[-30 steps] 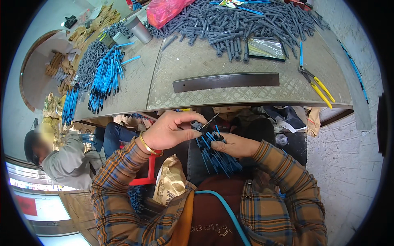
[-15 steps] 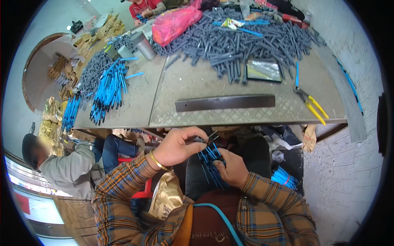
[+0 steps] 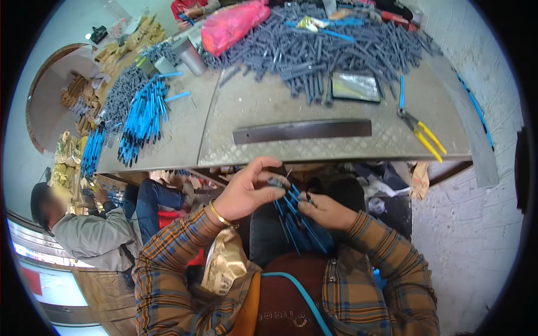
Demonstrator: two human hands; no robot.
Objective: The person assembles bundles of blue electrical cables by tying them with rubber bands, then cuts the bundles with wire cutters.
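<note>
Above my lap, below the table edge, my right hand (image 3: 328, 211) grips a bundle of thin blue rods (image 3: 292, 215). Their upper ends poke out past its thumb, and the lower ends fan down over my legs. My left hand (image 3: 246, 189), a gold bangle at its wrist, is curled at the top of the bundle. Thumb and fingers pinch a small grey piece (image 3: 275, 182) there; its exact shape is too small to tell.
Grey plastic tubes (image 3: 314, 56) are heaped at the back of the table (image 3: 269, 106). A dark metal bar (image 3: 302, 131), yellow-handled pliers (image 3: 423, 136), a pink bag (image 3: 232, 28) and blue rod bundles (image 3: 144, 115) lie around. A seated person (image 3: 98, 229) works at left.
My right hand has shifted slightly right and up, and more of the blue rods shows between the hands. My left fingers have spread a little. The view has tilted slightly.
</note>
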